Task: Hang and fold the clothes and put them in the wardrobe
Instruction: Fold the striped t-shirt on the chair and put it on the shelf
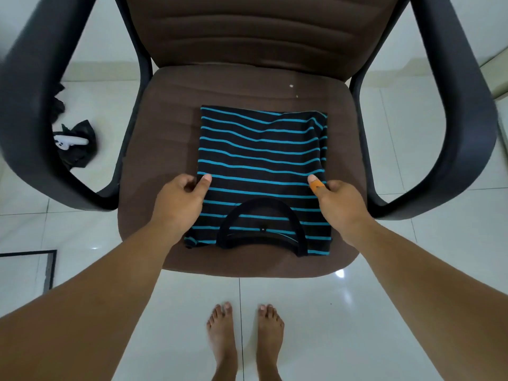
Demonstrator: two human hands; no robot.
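Note:
A black T-shirt with thin blue stripes lies folded into a rectangle on the brown seat of an armchair, its round collar toward me. My left hand pinches the shirt's left edge, thumb on top and fingers tucked under. My right hand, with an orange plaster on the thumb, pinches the right edge the same way. Both grips sit about halfway along the folded sides.
The chair has black plastic armrests left and right and a brown backrest. On the white tiled floor at the left lies a dark garment with a white object on it. My bare feet stand before the seat.

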